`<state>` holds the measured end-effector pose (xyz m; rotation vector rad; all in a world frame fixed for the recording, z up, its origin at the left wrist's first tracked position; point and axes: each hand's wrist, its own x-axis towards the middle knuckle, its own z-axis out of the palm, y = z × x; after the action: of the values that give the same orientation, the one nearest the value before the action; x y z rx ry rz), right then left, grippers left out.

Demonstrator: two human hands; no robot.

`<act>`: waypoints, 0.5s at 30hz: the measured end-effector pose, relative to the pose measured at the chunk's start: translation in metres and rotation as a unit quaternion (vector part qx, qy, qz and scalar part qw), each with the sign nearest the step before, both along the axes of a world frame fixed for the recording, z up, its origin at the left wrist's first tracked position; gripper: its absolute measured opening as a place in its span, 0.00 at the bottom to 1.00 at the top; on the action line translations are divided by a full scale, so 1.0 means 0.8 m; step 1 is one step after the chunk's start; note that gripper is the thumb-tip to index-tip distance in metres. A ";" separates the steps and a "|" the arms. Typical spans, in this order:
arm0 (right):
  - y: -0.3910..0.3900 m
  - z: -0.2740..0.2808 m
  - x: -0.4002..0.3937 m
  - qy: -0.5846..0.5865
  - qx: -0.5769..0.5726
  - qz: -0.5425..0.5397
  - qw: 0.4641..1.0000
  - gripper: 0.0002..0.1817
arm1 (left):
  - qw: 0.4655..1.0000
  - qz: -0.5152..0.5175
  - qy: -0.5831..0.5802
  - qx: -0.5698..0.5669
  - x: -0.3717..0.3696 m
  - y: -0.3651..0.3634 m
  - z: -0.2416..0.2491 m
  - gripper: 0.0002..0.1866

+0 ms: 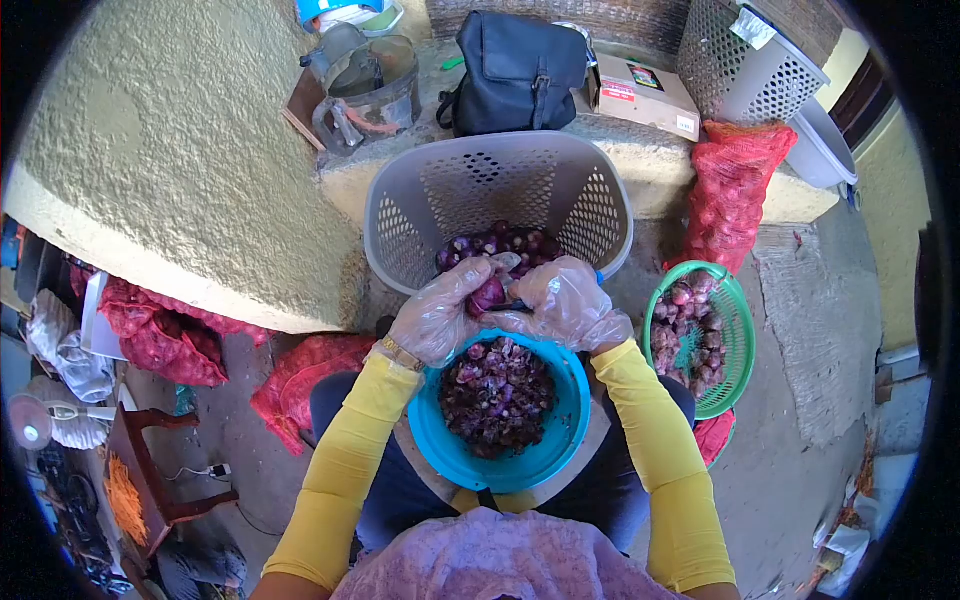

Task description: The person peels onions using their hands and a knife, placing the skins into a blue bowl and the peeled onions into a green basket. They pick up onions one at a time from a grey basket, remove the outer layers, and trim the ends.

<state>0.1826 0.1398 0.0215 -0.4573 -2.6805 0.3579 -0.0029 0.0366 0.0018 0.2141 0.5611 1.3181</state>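
Left hand closed round onion, above blue basin; right hand curled just beside it, hold unclear. Looks light, firm, slick-skinned; best gripped round its sides.

- Blue basin: smooth plastic, slightly glossy
- Large grey basket: perforated plastic
- Both gloves: clear, crinkled, shiny plastic
- Far backpack: black, leather-like
- Left wall: rough, matt
- Yellow sleeves: smooth, stretchy cloth
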 end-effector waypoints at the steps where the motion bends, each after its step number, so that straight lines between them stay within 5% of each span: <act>1: 0.001 -0.003 0.001 -0.001 0.007 0.007 1.000 0.30 | 1.000 -0.001 -0.002 0.003 0.000 0.000 -0.002 0.14; 9: -0.002 0.001 0.002 -0.016 0.005 0.023 1.000 0.29 | 1.000 -0.010 0.025 0.002 0.003 -0.001 0.007 0.17; 15: 0.008 -0.002 0.009 0.068 -0.118 0.023 0.990 0.25 | 0.994 -0.055 0.084 0.033 -0.003 -0.007 0.029 0.18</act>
<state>0.1896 0.1461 0.0198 -0.4241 -2.5306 0.6998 -0.0055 0.0309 0.0246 0.4073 0.6389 1.2188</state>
